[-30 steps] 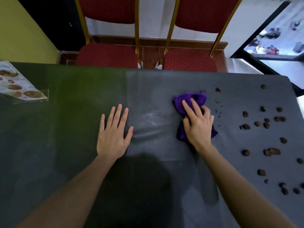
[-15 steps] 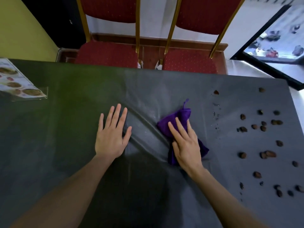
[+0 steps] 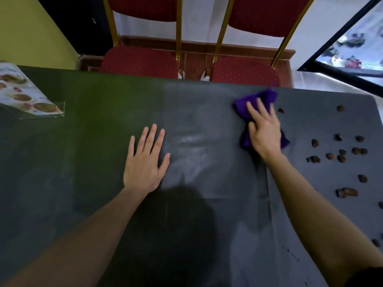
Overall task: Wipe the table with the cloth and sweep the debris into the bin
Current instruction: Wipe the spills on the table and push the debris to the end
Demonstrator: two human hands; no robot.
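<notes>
Cloth (image 3: 261, 100) under flat right hand (image 3: 264, 132) — left hand (image 3: 145, 162) well apart.

You see a soft, fuzzy purple cloth (image 3: 267, 98) on the smooth, faintly glossy dark sheet-covered table (image 3: 196, 112); beyond stand red fabric-upholstered chairs with shiny gold metal frames (image 3: 178, 27).

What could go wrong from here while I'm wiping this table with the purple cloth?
1. The brown debris lies scattered near the table's right edge; a fast sweep could knock bits onto the floor, and no bin is in view.
2. The cloth under your right hand is almost at the far edge and may slip over.
3. The table cover looks wrinkled beside your left hand and may bunch.
</notes>
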